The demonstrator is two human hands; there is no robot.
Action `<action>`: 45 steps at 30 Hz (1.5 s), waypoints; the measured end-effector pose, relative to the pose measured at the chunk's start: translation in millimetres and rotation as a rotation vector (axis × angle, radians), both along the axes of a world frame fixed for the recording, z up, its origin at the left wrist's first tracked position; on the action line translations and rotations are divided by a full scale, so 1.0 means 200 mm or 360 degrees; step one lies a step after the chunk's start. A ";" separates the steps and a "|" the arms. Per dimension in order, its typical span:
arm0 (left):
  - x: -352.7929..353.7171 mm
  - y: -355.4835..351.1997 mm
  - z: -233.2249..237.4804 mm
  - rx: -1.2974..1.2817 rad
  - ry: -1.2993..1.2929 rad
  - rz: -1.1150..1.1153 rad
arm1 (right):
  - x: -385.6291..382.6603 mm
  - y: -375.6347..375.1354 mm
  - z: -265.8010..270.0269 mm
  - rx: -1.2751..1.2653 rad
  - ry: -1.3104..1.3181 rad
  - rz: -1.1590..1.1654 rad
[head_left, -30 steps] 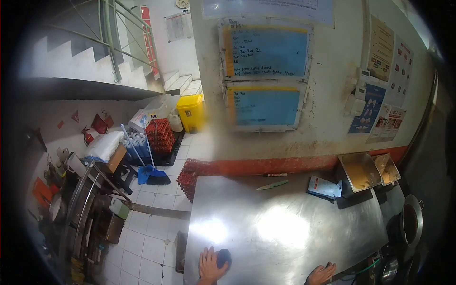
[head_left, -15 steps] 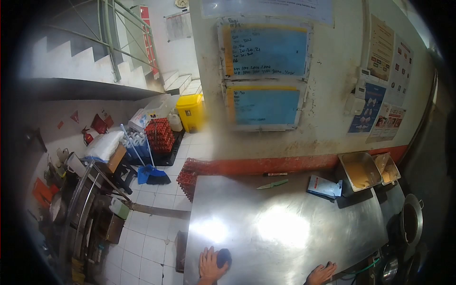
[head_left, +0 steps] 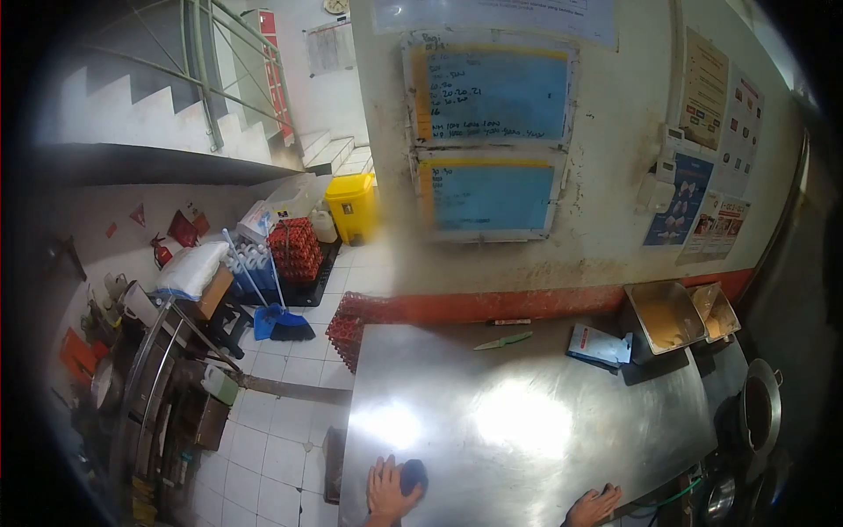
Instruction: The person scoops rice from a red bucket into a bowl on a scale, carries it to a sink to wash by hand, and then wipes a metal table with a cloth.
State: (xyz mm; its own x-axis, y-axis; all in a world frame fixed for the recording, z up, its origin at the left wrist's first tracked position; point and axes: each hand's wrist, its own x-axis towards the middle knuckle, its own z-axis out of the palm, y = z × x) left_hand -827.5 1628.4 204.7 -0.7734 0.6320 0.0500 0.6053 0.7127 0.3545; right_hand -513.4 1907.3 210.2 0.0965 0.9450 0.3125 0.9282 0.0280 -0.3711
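Note:
My left hand (head_left: 389, 494) lies on the near left part of the steel table (head_left: 457, 386), fingers stretched out. A dark, rounded object (head_left: 414, 477) sits against its thumb side; what it is I cannot make out. At the table's near edge, further right, rests my right hand (head_left: 594, 507), its fingers extended and holding nothing visible. Both hands are partly cut off by the bottom of the view. A green-handled knife (head_left: 503, 341) lies flat at the back of the table, away from both hands.
A blue-white packet (head_left: 600, 346) and a metal pan of light brown crumbs or powder (head_left: 666, 318) are at the back right. Beside the right edge stands a large metal pot (head_left: 760, 407). Red egg trays (head_left: 346, 334) are stacked by the far left corner.

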 end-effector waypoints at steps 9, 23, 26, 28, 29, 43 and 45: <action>0.00 0.00 0.00 0.0011 0.0001 0.0000 | -0.03 -0.01 0.07 -0.0063 0.0110 -0.0030; 0.00 0.00 -0.01 0.0033 0.0027 0.0004 | -0.01 -0.01 0.05 0.0083 -0.0052 0.0042; 0.00 0.00 -0.02 0.0033 0.0038 -0.0002 | -0.01 0.00 0.03 -0.0004 0.0117 0.0011; 0.00 -0.01 -0.02 0.0044 0.0036 -0.0003 | -0.02 -0.01 0.07 0.0029 -0.0105 0.0020; 0.00 0.00 -0.02 0.0034 0.0038 -0.0002 | -0.03 -0.02 0.08 0.0030 -0.0106 0.0020; 0.00 -0.01 -0.02 0.0057 0.0044 -0.0005 | -0.01 0.01 0.03 0.0017 0.0048 -0.0018; 0.00 -0.01 -0.02 0.0065 0.0046 -0.0006 | -0.01 0.00 0.03 0.0080 -0.0020 -0.0010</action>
